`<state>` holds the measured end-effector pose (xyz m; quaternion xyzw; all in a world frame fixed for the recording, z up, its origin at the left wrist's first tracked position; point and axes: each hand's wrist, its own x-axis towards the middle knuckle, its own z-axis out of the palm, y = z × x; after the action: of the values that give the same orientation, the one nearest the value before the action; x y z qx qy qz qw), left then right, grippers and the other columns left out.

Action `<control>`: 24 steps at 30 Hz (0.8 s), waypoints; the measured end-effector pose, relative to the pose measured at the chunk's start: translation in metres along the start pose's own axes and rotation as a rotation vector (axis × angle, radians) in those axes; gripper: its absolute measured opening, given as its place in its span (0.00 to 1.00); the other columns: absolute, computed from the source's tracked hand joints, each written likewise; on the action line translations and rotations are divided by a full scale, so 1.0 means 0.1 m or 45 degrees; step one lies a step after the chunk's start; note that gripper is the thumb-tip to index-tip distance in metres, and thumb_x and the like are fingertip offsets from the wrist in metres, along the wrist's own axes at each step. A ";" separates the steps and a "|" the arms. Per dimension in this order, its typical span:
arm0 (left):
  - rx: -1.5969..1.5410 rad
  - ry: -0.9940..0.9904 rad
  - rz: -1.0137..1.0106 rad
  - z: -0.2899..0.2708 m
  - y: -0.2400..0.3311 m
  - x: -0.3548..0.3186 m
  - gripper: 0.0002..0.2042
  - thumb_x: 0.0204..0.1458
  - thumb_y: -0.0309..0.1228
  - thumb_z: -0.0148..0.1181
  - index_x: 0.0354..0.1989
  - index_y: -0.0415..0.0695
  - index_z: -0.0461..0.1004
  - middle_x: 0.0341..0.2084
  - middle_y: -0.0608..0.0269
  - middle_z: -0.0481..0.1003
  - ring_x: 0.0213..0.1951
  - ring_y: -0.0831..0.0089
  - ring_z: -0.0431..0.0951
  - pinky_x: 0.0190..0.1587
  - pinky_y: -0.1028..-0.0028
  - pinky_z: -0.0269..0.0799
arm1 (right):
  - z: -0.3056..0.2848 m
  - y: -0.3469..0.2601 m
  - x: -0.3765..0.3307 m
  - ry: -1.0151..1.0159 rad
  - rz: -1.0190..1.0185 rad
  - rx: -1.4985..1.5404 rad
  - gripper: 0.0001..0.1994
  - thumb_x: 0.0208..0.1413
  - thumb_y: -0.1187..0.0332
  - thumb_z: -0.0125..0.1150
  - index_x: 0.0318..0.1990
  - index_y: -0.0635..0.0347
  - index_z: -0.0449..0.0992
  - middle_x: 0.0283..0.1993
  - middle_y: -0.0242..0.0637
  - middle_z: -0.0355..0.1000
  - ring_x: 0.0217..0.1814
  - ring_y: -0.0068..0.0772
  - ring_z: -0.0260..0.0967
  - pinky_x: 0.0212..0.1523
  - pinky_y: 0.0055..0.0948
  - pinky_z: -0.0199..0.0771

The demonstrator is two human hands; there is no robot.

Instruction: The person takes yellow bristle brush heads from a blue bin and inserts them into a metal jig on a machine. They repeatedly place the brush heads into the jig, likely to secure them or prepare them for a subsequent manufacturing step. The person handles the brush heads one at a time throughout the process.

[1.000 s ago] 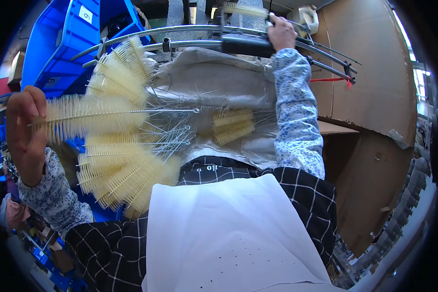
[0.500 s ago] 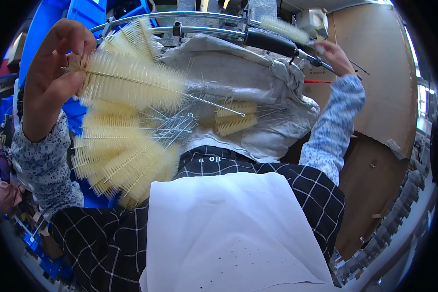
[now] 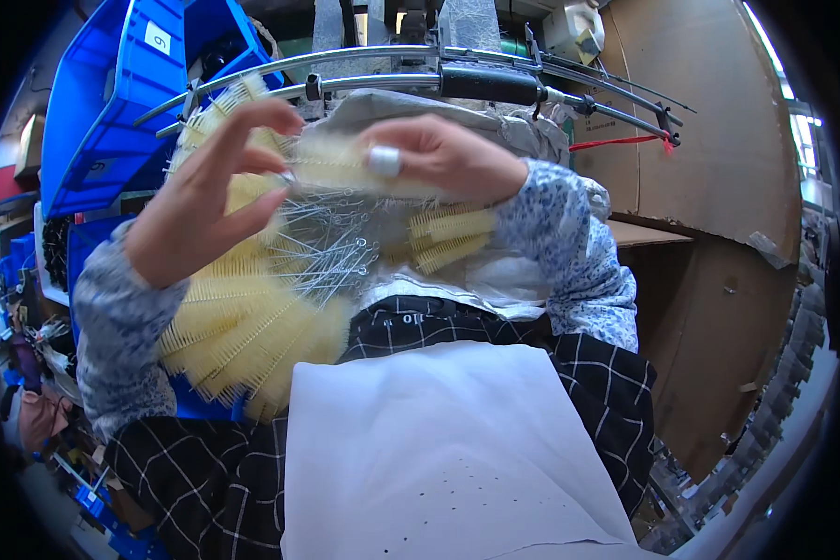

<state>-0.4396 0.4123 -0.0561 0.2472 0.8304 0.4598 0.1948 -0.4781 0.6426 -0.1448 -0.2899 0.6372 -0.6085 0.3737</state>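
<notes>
The right hand [image 3: 448, 161] is gripping a bristle brush [image 3: 331, 165]; the left hand [image 3: 205, 201] is gaping open beside it. This likely handover is calling for a pinch.

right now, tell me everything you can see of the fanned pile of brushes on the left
The fanned pile of brushes lies at the person's left, cream bristles on thin, metallic-looking stems ending in small loops. Brushes overlap, bristled parts mostly leftward, bare stems crossing toward the middle. The left hand hides part of it; whether they touch is unclear.
</notes>
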 end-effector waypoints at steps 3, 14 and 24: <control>0.676 0.043 -0.009 -0.37 -0.12 -0.28 0.29 0.37 0.20 0.54 0.51 0.44 0.51 0.48 0.55 0.56 0.48 0.64 0.61 0.48 0.70 0.60 | -0.75 0.41 0.02 0.650 -0.056 -1.035 0.14 0.47 0.72 0.50 0.43 0.51 0.69 0.35 0.35 0.69 0.34 0.27 0.65 0.35 0.25 0.67; 0.551 0.062 -0.323 -0.48 -0.34 -0.47 0.13 0.36 0.20 0.54 0.33 0.41 0.63 0.34 0.66 0.59 0.25 0.80 0.61 0.30 0.83 0.60 | -1.53 0.66 0.13 1.161 0.447 -1.988 0.15 0.50 0.66 0.45 0.45 0.32 0.68 0.39 0.31 0.67 0.42 0.31 0.59 0.44 0.33 0.55; 0.494 -0.114 -0.487 -0.34 -0.32 -0.39 0.12 0.34 0.22 0.53 0.30 0.39 0.63 0.26 0.62 0.63 0.21 0.73 0.63 0.27 0.77 0.62 | -1.61 0.76 0.15 1.158 0.234 -1.965 0.15 0.47 0.67 0.47 0.44 0.35 0.68 0.34 0.27 0.67 0.38 0.32 0.61 0.41 0.34 0.58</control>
<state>-0.4348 0.3519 -0.0631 0.1386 0.9251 0.2358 0.2636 -0.6136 0.7275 -0.2252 -0.1394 0.9756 -0.0349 -0.1659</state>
